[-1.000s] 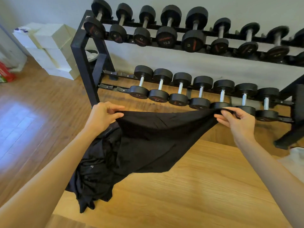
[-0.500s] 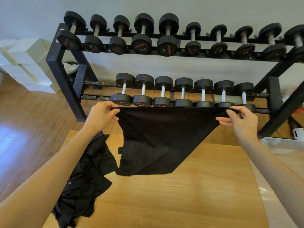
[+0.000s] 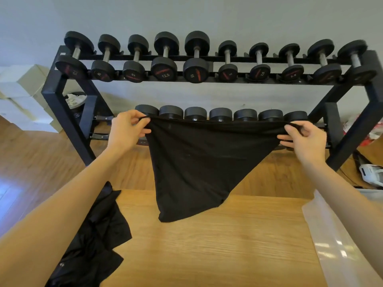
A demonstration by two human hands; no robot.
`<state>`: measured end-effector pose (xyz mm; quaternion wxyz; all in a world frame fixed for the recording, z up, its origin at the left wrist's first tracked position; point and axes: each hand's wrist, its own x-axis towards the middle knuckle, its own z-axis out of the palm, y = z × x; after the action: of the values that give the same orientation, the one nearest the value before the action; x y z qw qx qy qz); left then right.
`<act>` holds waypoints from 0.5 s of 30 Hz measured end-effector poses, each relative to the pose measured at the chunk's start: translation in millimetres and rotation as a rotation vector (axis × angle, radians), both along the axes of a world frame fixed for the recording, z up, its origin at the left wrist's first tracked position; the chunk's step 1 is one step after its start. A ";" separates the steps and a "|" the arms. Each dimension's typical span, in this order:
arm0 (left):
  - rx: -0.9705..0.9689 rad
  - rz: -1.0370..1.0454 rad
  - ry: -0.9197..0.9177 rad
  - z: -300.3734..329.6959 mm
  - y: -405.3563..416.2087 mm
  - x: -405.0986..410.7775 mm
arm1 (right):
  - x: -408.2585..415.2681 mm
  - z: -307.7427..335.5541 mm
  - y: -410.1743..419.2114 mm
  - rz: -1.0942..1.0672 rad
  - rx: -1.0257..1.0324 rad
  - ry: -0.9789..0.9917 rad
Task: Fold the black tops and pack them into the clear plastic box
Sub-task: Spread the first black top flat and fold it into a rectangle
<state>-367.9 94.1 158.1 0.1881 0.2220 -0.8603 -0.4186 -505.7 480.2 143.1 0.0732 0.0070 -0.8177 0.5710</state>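
Left hand [image 3: 126,131] and right hand [image 3: 303,139] each pinch a top corner of one thin black fabric top [image 3: 199,162], stretched taut in the air above the light wooden table [image 3: 207,245]. Advice: keep the edge level, lower flat before folding. One crumpled black pile [image 3: 93,241] lies at left, count unclear; one clear plastic box [image 3: 331,241] sits at right.

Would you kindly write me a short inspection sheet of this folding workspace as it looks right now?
Surface: wooden table, bare in the middle.
Job's things: black top held up, stretched; pile of black tops at the table's left edge; clear plastic box at right, partly in view.
Clutter: nothing seen on the table.
Grippers: left hand and right hand each pinch an upper corner of the top.
Cables: dark cord on the floor, right.
Surroundings: dumbbell rack, white boxes.
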 end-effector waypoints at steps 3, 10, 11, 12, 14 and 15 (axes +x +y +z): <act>-0.003 0.026 0.055 13.2 0.0 -16.4 | -13.6 10.3 0.8 -0.021 -0.008 0.023; -0.013 0.040 0.098 29.6 -0.6 -36.4 | -31.3 23.7 2.9 -0.022 -0.045 0.054; -0.018 0.038 0.094 29.5 -0.5 -35.9 | -31.3 23.3 3.5 -0.020 -0.038 0.058; -0.020 0.041 0.091 29.0 0.1 -34.0 | -30.9 22.4 4.1 -0.021 -0.028 0.059; -0.014 0.048 0.089 26.9 2.0 -28.9 | -28.6 20.2 6.0 -0.033 -0.006 0.056; -0.010 0.052 0.088 25.3 3.6 -25.4 | -26.6 18.8 7.2 -0.040 0.001 0.055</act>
<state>-393.3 97.7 183.4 0.2377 0.2245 -0.8473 -0.4185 -532.3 487.4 161.9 0.1068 0.0064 -0.8157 0.5684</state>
